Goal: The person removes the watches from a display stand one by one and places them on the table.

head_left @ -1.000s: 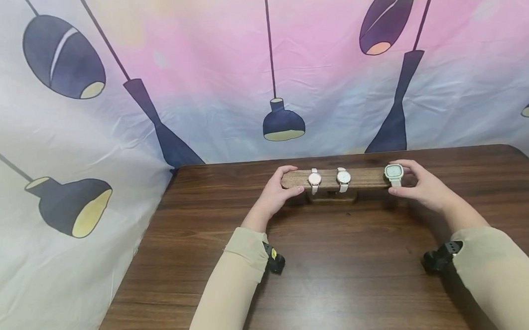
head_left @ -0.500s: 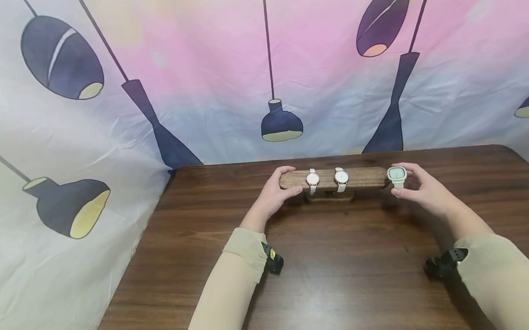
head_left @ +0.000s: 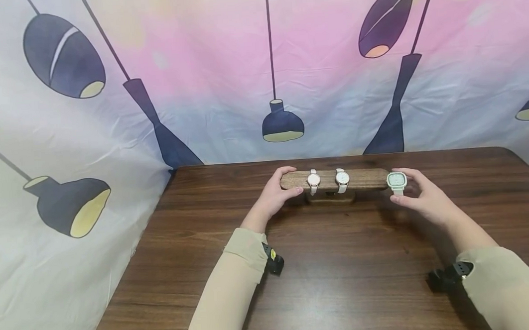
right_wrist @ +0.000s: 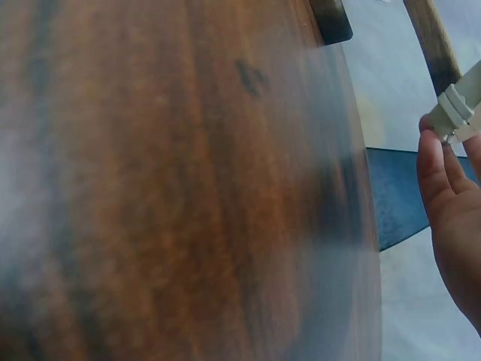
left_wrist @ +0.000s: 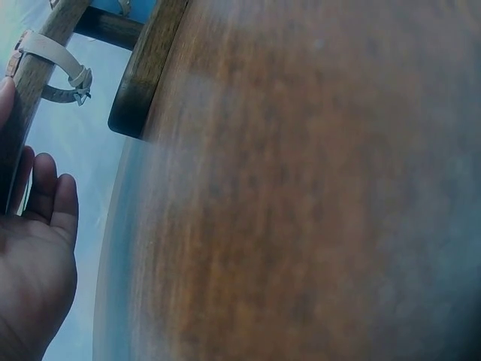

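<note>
While the left hand (head_left: pixel 276 194) grips the left end of the wooden stand (head_left: pixel 365 178), with the thumb on its near side and a finger round the far side, the right hand (head_left: pixel 431 200) pinches the pale green watch (head_left: pixel 397 180) between thumb and fingers at the stand's right tip. That watch is what has changed: a second ago its face overlapped the bar there, and now it sits just outward of the tip, with the bar's end showing beside it. Whether any of its strap (right_wrist: pixel 453 110) remains looped over the end, I cannot tell. The stand itself is practically where it was, seemingly because the left hand steadies it. The rose-rimmed watch (head_left: pixel 313 180) and the silver-rimmed watch (head_left: pixel 342 178) stay round the stand, left of its bare right stretch. So the work, I judge, concerns the green watch alone, at the boundary between on and off the stand.
</note>
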Motion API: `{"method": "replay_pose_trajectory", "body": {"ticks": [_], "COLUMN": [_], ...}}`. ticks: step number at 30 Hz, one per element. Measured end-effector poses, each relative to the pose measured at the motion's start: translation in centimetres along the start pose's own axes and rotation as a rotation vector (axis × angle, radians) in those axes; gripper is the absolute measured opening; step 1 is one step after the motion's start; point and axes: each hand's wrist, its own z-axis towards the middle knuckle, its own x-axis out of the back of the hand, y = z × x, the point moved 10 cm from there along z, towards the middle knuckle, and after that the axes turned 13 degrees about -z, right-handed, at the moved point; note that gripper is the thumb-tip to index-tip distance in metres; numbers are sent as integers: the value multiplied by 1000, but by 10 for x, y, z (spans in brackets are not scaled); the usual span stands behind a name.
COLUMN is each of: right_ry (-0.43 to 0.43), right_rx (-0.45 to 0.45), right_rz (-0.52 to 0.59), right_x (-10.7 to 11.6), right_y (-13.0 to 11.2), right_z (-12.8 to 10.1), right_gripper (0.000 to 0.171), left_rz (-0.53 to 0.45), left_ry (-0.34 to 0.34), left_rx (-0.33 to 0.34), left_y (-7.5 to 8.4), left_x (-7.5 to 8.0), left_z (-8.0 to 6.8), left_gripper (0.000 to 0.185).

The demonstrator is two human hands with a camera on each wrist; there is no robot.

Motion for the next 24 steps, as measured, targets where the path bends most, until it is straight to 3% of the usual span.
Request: {"method": "replay_pose_trajectory", "body": {"ticks": [24], "right_ry": [6], "right_rx": [37], "right_rz": [2], "right_x": [-18], "right_y": [-18], "right_z": [-13], "right_gripper": [61], "left_rz": [-34], "left_ry": [-7], "left_rx": [-19], "left_y": [3], "left_x": [-2], "left_z": [0], "left_gripper": [57]}}
